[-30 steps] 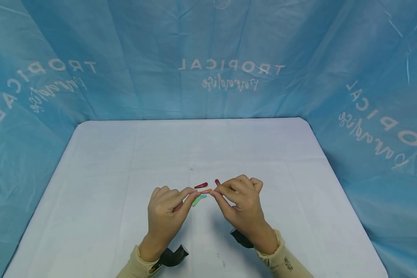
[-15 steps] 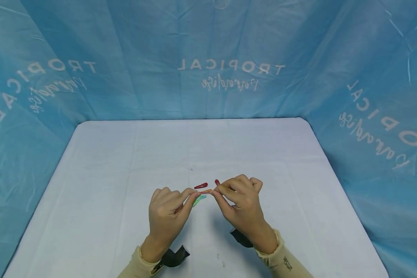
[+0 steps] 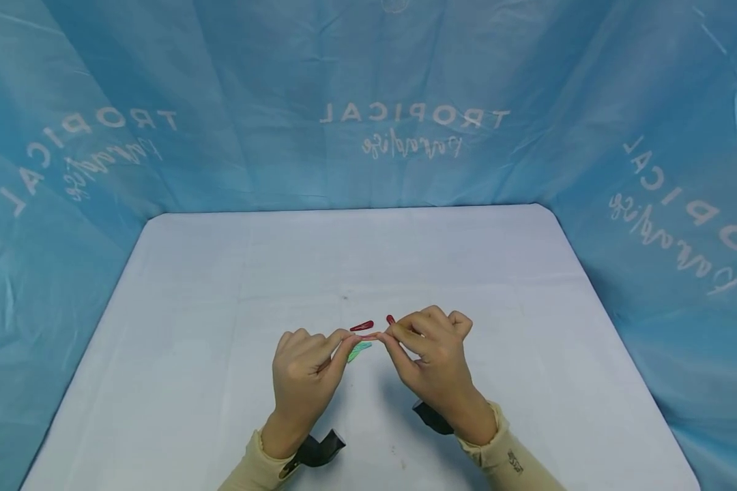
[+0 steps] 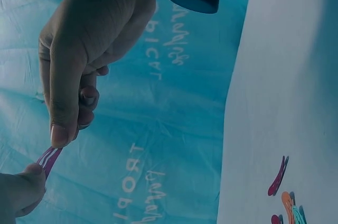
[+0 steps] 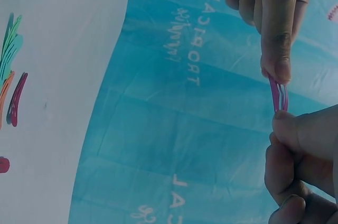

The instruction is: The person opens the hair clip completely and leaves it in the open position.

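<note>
Pink hairclip (image 5: pixel 274 95) shows slots only in wrist views.

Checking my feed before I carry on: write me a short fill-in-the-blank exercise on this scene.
The pink clip is pinched by the left hand and the ____ hand.
On the table, the red clips number ____.
The curtain's mirrored upper word is ____.
Missing words: right; two; TROPICAL.

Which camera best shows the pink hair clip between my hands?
The right wrist view: the pink snap hair clip shows its slots clearly between the left hand and right hand. The left wrist view shows them smaller, nearer the frame's edge; the head view shows only a thin sliver.
</note>
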The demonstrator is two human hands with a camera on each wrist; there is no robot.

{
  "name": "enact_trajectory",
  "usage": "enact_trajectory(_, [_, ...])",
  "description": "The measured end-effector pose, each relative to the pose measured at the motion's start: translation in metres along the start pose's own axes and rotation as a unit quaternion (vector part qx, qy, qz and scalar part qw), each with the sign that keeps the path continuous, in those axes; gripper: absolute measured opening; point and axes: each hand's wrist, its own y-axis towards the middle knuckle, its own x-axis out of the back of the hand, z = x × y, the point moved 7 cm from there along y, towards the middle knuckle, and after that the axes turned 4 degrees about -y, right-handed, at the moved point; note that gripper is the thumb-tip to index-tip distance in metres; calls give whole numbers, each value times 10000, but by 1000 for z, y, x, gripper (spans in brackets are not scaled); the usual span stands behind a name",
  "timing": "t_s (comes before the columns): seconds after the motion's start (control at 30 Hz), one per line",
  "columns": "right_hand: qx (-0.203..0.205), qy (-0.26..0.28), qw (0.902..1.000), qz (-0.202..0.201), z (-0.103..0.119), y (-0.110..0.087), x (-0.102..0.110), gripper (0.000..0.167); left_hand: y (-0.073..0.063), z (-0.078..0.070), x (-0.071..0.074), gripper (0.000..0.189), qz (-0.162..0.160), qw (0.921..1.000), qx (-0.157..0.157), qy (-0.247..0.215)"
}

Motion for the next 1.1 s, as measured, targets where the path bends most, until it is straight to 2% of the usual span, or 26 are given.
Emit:
enact_trajectory(0.27, [-18,-26,10000,-47,1,-1,0,21,-1,1,-1,30,80,9999,28,91])
enact_trajectory(1.1, [-74,-81,9999,-95,-1,-3,0,17,-3,-2,-2,33,56,9998,22,205])
